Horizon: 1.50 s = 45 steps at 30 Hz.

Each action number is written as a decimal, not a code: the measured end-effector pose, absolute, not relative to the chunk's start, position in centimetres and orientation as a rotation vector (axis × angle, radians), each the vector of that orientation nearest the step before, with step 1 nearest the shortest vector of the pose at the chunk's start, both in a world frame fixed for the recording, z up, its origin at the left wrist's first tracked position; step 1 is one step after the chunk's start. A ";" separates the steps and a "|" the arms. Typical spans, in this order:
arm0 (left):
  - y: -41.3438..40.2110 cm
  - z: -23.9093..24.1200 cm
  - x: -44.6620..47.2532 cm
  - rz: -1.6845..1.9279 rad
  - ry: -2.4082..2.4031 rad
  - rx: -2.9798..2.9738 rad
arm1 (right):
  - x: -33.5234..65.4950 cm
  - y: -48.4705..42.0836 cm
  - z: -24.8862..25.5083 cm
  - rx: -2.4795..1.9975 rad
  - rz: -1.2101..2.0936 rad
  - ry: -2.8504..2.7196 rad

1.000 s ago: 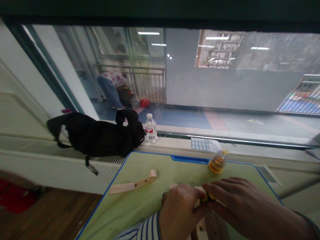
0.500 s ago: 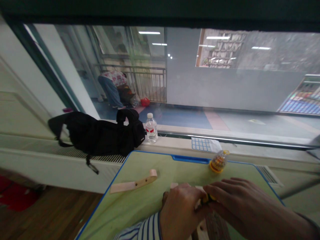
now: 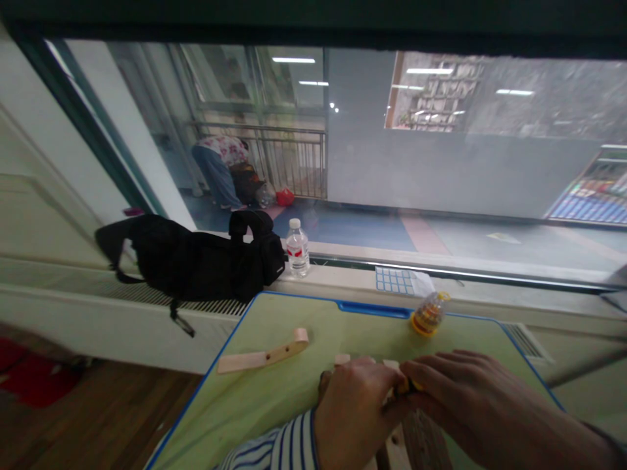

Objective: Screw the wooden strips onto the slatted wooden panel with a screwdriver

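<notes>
My left hand (image 3: pixel 362 408), with a striped cuff, is closed over a wooden piece made of pale strips (image 3: pixel 396 447) and a dark brown wooden part (image 3: pixel 425 438). Pale strip ends (image 3: pixel 342 359) stick out past its knuckles, and a hole shows in the near strip. Beside it, my right hand (image 3: pixel 477 398) curls from the right over a yellow-and-black handle (image 3: pixel 415 386), perhaps a screwdriver's. Both hands' fingers meet around this handle; its tip is hidden. Apart on the left lies a loose pale wooden strip (image 3: pixel 277 354) with two holes and a rounded block at one end.
The green table (image 3: pixel 235 418) has a blue rim. A small clear bottle with yellow ends (image 3: pixel 429 314) stands at its back. On the sill are a water bottle (image 3: pixel 297 249), a black bag (image 3: pixel 196 261) and a gridded sheet (image 3: pixel 396 281). Behind the glass a person (image 3: pixel 218 166) bends over.
The hands keep nearly the same grip on the handle and the wood. The whole view has shifted very slightly; the loose strip and the bottles stay in place.
</notes>
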<state>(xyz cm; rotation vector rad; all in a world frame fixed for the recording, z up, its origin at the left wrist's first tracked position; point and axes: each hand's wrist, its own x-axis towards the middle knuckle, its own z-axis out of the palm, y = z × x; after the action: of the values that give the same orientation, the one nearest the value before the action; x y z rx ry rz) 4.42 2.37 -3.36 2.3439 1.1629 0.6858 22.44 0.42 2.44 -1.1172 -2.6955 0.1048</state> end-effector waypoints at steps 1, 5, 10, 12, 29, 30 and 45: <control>2.4 -3.4 4.4 0.679 1.157 2.344 | 22.5 0.4 2.4 -1.122 0.109 -2.693; 2.4 -3.3 4.4 0.670 1.144 2.331 | 22.5 0.5 2.1 -1.140 0.119 -2.685; 2.5 -2.9 4.4 0.674 1.099 2.323 | 22.5 0.5 1.8 -1.142 0.108 -2.691; 2.6 -2.7 4.3 0.663 1.080 2.324 | 22.4 0.5 1.7 -1.166 0.123 -2.702; 2.3 -3.2 4.3 0.670 1.139 2.295 | 21.9 0.3 1.8 -1.173 -0.034 -2.676; 2.3 -3.2 4.4 0.671 1.140 2.294 | 21.9 0.2 1.8 -1.167 -0.042 -2.667; 2.2 -2.6 4.2 0.634 1.137 2.363 | 22.6 -0.3 1.9 -1.161 0.025 -2.765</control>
<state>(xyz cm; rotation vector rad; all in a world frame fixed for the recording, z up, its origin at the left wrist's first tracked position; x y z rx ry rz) 4.17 2.23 -2.56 2.3630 1.1373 0.6345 22.58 -0.27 1.95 -1.1608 -2.7653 0.0250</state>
